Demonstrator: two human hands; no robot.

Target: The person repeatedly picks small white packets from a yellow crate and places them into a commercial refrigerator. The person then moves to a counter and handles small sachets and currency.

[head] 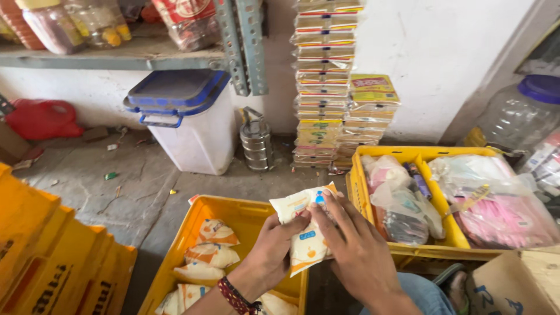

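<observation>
Two hands were closed together on one white milk pouch [306, 233], held up in front of me over the near right corner of the yellow crate [233, 213]. My left hand [274, 251], with a beaded band at the wrist, gripped the pouch from the left side and below; my right hand [353, 248] lay over its right edge, fingers spread across the face. Both touched it, so neither was nearer. Its long axis ran roughly upright, tilted a little with the top corner leaning right. Down and to the left, inside the same crate, several more pouches [213, 254] lay flat in a loose heap. A second yellow crate [408, 156] just to the right held clear plastic bags [402, 204] of goods. Beyond stood a white bin with a blue lid [186, 116] and a stack of flat packets [321, 87] against the wall.
</observation>
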